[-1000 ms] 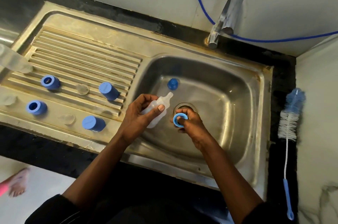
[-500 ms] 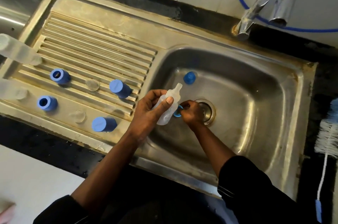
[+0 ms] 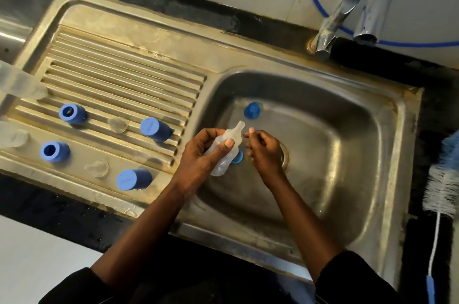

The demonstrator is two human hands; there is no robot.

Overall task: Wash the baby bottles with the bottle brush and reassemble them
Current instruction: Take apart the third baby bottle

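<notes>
The left hand (image 3: 201, 154) is gripping the clear bottle (image 3: 221, 164) over the sink (image 3: 347, 142), fingers curled round it. The right hand (image 3: 265, 152) is hovering beside the teat (image 3: 240, 126), fingers curled. Whether they are pinching the blue ring (image 3: 238, 157) cannot be told.

The bottle (image 3: 224, 152) in the left hand (image 3: 201, 154) is cloudy clear plastic, and a blue ring (image 3: 238, 157) shows just behind it, towards the right hand (image 3: 265, 152). Beyond the fingertips sits a blue cap (image 3: 252, 110) in the dull grey sink (image 3: 407, 130), which is stained rusty yellow at its rim. Left of the left hand, the ribbed drainboard (image 3: 124, 80) bears blue caps (image 3: 155, 129) and rings (image 3: 54, 151). Well right of the right hand, the brush (image 3: 439, 194) has white bristles and a blue tip.
</notes>
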